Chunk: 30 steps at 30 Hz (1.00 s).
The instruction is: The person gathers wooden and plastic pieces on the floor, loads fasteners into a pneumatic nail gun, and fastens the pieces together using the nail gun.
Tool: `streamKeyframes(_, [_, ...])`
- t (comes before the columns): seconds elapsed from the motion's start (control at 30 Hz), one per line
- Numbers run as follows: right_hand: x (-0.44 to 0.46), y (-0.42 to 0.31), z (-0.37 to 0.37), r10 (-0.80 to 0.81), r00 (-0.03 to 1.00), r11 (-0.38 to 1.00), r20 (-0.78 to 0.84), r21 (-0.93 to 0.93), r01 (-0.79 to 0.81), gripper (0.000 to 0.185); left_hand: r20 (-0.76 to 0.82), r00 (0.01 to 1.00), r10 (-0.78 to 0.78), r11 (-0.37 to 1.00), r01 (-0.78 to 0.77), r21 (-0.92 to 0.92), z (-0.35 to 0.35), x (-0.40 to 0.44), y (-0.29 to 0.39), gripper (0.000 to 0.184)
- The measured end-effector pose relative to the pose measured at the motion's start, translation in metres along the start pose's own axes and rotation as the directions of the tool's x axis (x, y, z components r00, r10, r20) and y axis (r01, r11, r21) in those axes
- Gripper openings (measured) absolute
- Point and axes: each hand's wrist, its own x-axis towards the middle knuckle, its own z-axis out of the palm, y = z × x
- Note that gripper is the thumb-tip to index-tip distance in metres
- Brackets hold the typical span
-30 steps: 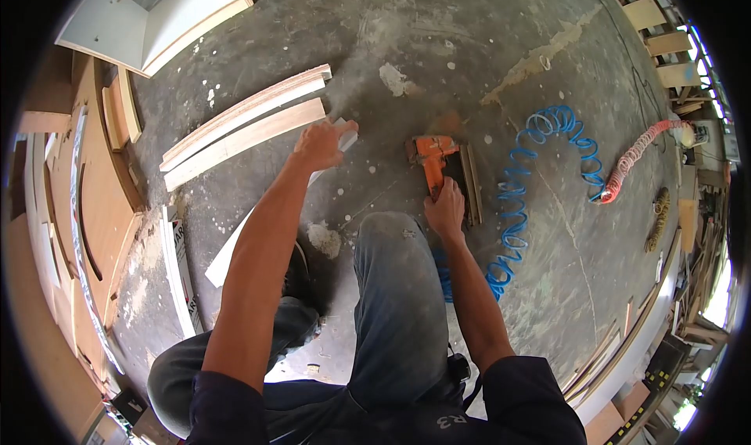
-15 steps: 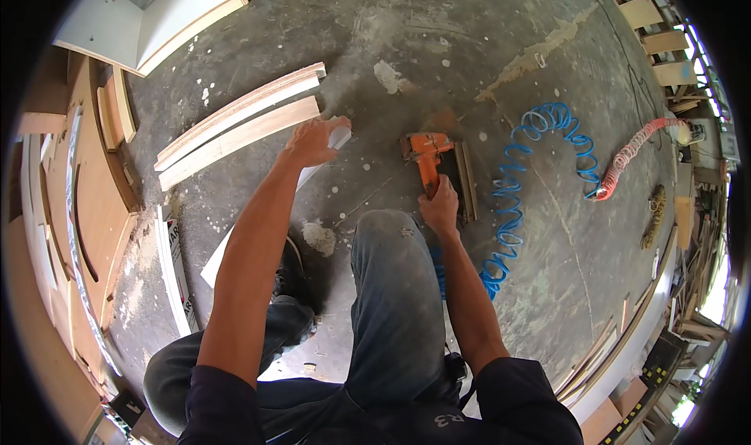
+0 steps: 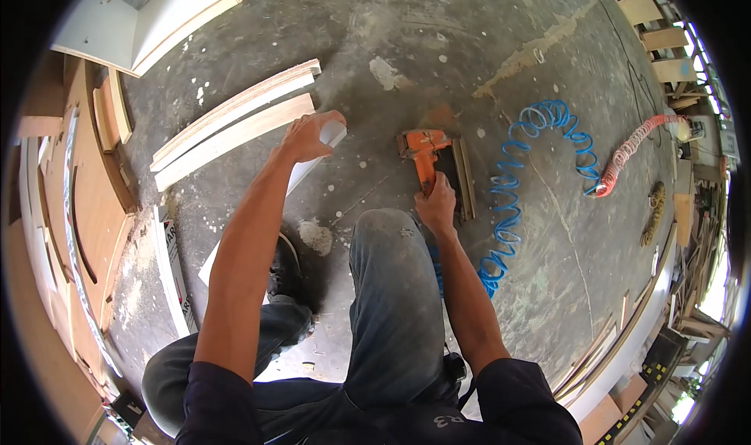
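Observation:
My left hand is closed around the far end of a long white strip. The strip slants back toward me and passes under my left forearm. In my right hand is the handle of an orange nail gun, whose head points away from me close to the floor. A coiled blue air hose trails along the right of that arm. Just beyond my left hand lie two pale wooden strips, side by side on the floor.
Narrow wooden pieces lie right of the nail gun. A white-edged board is at my left, and a white cabinet stands at the far left. A red coiled hose joins the blue one. Timber lines the right side.
My left hand has shifted slightly on the white strip, so more of its far end shows. The nail gun and right hand have barely moved.

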Motion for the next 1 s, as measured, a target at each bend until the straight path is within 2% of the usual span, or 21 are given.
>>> streamKeyframes(0.27, [-0.0023,-0.0007,0.0000,-0.025,0.999,1.000,-0.026,-0.014,0.025,0.048,-0.009,0.997,0.071,0.997,-0.071,-0.015,-0.0009,0.0002,-0.0051,0.063])
streamKeyframes(0.37, [-0.0019,-0.0013,-0.0004,-0.038,0.999,0.999,-0.033,-0.023,0.038,0.048,0.008,0.999,0.044,0.996,-0.044,-0.071,-0.0018,0.0000,-0.0037,0.064])
streamKeyframes(0.57, [-0.0015,-0.0010,0.0012,-0.035,0.999,0.999,-0.022,-0.023,0.035,0.047,-0.012,0.998,0.064,0.998,-0.064,-0.026,0.0035,-0.0019,-0.0049,0.062])
streamKeyframes(0.67, [-0.0016,0.0014,0.0026,-0.085,0.994,0.996,-0.074,-0.033,0.083,0.049,-0.027,0.997,0.073,0.997,-0.074,-0.012,0.0051,-0.0031,-0.0045,0.063])
streamKeyframes(0.73, [-0.0008,-0.0009,-0.0016,-0.004,0.999,0.999,0.033,-0.036,0.005,0.051,-0.012,0.998,0.063,0.998,-0.063,-0.013,0.0027,-0.0039,-0.0016,0.062])
streamKeyframes(1.0, [0.0023,-0.0026,-0.0030,0.019,0.999,0.999,0.043,-0.038,-0.017,0.048,-0.038,0.994,0.107,0.994,-0.105,0.029,0.0030,-0.0051,-0.0009,0.062])
